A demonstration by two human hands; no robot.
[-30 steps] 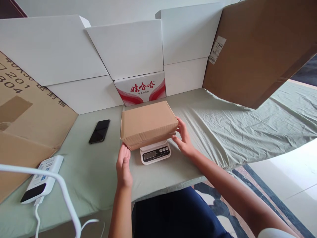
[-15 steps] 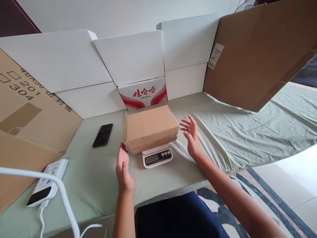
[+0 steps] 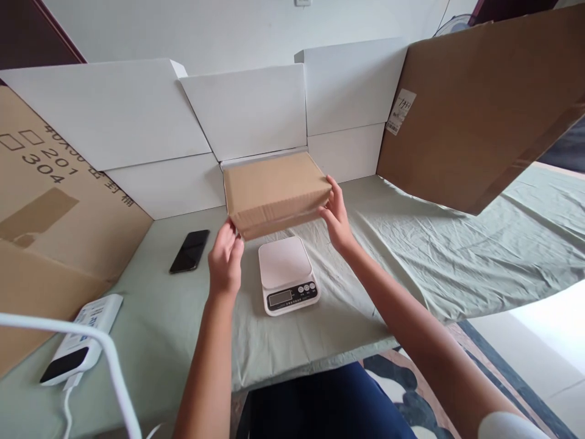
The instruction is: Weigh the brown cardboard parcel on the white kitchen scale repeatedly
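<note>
— Head view first: what do the hands have hold of?

— Both are on the brown cardboard box point(image 3: 274, 190). The left hand point(image 3: 225, 259) pinches its near left corner with fingers curled close, and the right hand point(image 3: 337, 216) clasps the near right corner, thumb on the front face and fingers behind the side. Neither hand is spread wide; each is closed onto the box's edge.

— Where is the box itself?

— In the air above the middle of the desk point(image 3: 411, 244), toward its back edge, clear of the white kitchen scale point(image 3: 287, 274), which lies just under and in front of it. The scale's platform is bare.

— Is the box open? Anything in it?

— Its flaps are closed, so I cannot tell what is inside.

— What else lies around?

— A black phone point(image 3: 189, 250) lies flat on the green cloth left of the scale, well apart from the left hand. At the near left corner sits a white power bank point(image 3: 82, 338) with a cable. White cartons point(image 3: 247, 110) stand along the back edge, and a large brown carton point(image 3: 484, 103) leans over the right side.
</note>
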